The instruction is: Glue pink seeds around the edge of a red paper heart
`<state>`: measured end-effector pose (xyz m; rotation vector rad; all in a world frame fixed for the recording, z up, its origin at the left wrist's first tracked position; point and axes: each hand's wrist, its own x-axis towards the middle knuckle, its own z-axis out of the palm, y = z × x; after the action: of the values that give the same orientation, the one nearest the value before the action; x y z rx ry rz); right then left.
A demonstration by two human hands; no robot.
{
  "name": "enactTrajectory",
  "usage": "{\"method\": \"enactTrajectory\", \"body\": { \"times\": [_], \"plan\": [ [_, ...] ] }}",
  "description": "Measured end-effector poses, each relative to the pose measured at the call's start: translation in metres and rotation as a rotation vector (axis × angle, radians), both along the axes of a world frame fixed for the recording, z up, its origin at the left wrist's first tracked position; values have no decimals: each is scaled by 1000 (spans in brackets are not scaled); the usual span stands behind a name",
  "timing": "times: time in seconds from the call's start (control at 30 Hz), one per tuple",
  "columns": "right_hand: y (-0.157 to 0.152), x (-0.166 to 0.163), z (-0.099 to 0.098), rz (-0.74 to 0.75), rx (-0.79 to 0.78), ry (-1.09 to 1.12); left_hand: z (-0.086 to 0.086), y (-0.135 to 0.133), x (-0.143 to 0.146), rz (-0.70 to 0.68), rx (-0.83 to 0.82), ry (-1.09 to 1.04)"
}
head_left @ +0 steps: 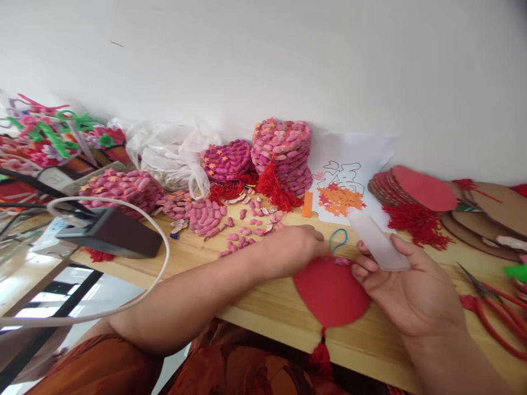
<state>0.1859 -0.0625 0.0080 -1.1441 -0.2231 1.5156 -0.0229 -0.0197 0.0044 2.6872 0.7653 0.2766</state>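
A red round card disc [329,291] with a red tassel [320,356] at its bottom lies at the front edge of the wooden table [255,296]. My left hand [294,249] rests closed at the disc's top edge, next to a pink shell piece [341,261] and a teal loop [338,237]. My right hand [405,288] lies palm up at the disc's right side. Its fingers hold a translucent white stick [376,240], which looks like a glue stick.
Loose pink-dyed shells [247,219] lie scattered behind my left hand. Stacks of shell-covered discs [282,153], a plastic bag [173,153], a paper sheet with orange cut-outs [341,192] and red card discs [415,189] line the wall. Red-handled scissors [494,307] lie at the right. A dark box and white cable [111,233] sit left.
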Motion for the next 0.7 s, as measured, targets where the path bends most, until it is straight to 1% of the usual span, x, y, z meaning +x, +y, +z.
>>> {"method": "enactTrajectory", "body": {
  "times": [0.03, 0.1, 0.2, 0.3, 0.37, 0.43, 0.53, 0.63, 0.7],
  "plan": [
    [0, 0, 0, 0, -2, 6, 0, 1, -2, 43, -33, -40],
    [0, 0, 0, 2, -11, 16, 0, 4, -5, 88, -99, -109],
    [0, 1, -2, 8, -8, 13, 1, 6, -7, 96, -164, -161],
    [-1, 3, -4, 37, 25, 1, 3, 8, -7, 88, -177, -162],
    [-1, 4, -6, 59, 44, 1, 7, 10, -8, 115, -152, -150],
    [-1, 5, -6, 69, 55, 11, 14, 13, -11, 196, -116, -131],
    [-1, 5, -8, 64, 58, 15, 30, 22, -25, 415, -40, -74],
    [-1, 5, -8, 46, 58, 9, 47, 31, -46, 608, 25, 101],
    [-1, 5, -6, 39, 63, 4, 52, 35, -59, 667, 46, 237]
  ]
}}
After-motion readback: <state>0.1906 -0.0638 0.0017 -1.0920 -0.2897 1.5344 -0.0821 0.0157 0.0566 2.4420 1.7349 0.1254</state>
